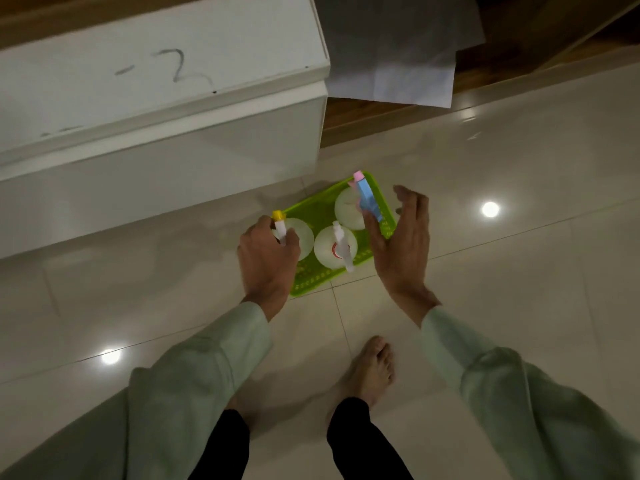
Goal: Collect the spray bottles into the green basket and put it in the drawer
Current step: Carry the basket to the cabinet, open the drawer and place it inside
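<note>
My left hand [268,258] has its fingers clamped on the yellow-nozzled white spray bottle [294,237] in the green perforated plastic basket [313,280] on the tiled floor [519,271]; my right hand [401,244] hovers beside it, fingers apart.

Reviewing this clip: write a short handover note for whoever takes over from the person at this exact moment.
Left hand: closed around the yellow-capped spray bottle, at the green basket's left edge.
Right hand: open, empty, beside the basket's right side.
The white-nozzle bottle and the blue-and-pink-nozzle bottle stand in the basket, which sits on the tiled floor by the white cabinet.
Done: two bottles in, third being placed.
Left: release it, lift the basket, stow it in the drawer; no open drawer is visible.
</note>
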The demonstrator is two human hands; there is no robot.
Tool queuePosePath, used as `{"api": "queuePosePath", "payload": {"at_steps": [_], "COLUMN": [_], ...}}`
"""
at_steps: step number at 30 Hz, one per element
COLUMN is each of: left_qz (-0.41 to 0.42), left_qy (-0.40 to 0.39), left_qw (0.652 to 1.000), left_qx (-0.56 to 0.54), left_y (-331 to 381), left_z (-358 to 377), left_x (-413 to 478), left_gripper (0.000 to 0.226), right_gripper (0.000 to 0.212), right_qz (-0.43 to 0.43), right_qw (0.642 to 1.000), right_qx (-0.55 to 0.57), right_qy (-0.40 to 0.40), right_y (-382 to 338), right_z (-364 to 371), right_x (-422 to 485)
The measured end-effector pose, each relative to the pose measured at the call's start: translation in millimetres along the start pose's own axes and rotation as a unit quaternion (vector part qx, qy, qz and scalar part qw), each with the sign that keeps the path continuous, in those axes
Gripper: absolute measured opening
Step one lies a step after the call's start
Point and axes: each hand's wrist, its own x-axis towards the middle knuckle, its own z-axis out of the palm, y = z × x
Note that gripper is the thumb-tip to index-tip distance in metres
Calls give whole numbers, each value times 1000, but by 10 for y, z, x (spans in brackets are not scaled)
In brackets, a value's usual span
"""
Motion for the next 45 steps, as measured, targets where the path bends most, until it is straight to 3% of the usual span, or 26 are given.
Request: {"api": "queuePosePath", "payload": {"at_steps": [5, 11, 23, 25, 27, 29, 31, 37, 45], "left_qz": [-2, -6, 2, 4, 6, 6, 4, 0, 0], "left_qy": [21, 36, 45, 48, 56, 63, 65, 64, 48], "left_qw": [1000, 999, 999, 999, 998, 998, 997, 998, 998], "left_qx": [-9, -17, -19, -18, -20, -23, -30, -23, -37], "left_y": [-35, -56, -145, -153, -160, -160, -158, -179, -241], "left_z": [31, 27, -26, -39, -61, -81, -100, -132, -167], "left_x": [-44, 0, -56, -74, -102, -131, -164, -209, -287], "left_gripper": [23, 24, 42, 45, 47, 48, 50, 57, 52], "right_gripper": [35, 15, 17, 33, 53, 45, 34, 33, 20], "right_qz": [-23, -35, -28, -24, -17, -30, -52, -45, -73], "right_qw": [991, 990, 990, 990, 993, 997, 997, 987, 981], "right_qx": [-57, -72, -60, -57, -74, -77, -50, -91, -106], "right_qy": [-120, -114, -121, -123, -87, -1, 30, -124, -144], "right_y": [5, 17, 9, -16, -44, -118, -193, -177, -123], "right_z": [125, 193, 165, 140, 95, 41, 29, 247, 278], "right_x": [333, 365, 345, 320, 249, 109, -94, -506, -429]}}
